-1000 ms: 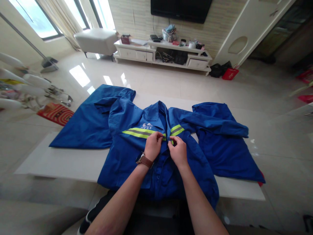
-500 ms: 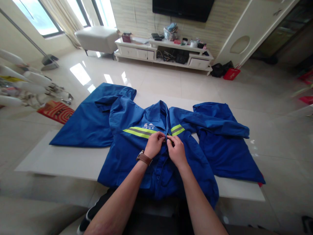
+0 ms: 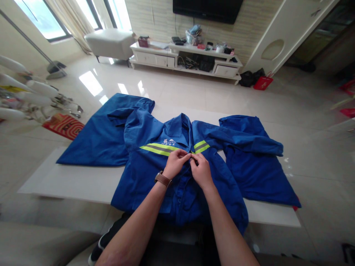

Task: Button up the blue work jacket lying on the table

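Note:
A blue work jacket [image 3: 144, 173] with yellow-green reflective stripes lies front-up on a white table [image 3: 69, 183], its sleeves spread to both sides. My left hand [image 3: 174, 164], with a brown-strapped watch on the wrist, pinches the left edge of the jacket's front opening just below the chest stripe. My right hand [image 3: 202, 170] pinches the right edge at the same spot. The fingertips of both hands meet at the placket. What lies between the fingertips is too small to make out.
A second blue garment [image 3: 97, 136] lies under the jacket at the left. Beyond the table are a glossy tiled floor, a white TV stand [image 3: 183, 61] with clutter, a white ottoman [image 3: 111, 42] and a red bag [image 3: 262, 83]. A red mat [image 3: 63, 125] lies at the left.
Both hands have drawn closer together at the placket, and the two front edges of the jacket now meet under the fingertips. The jacket itself has not shifted.

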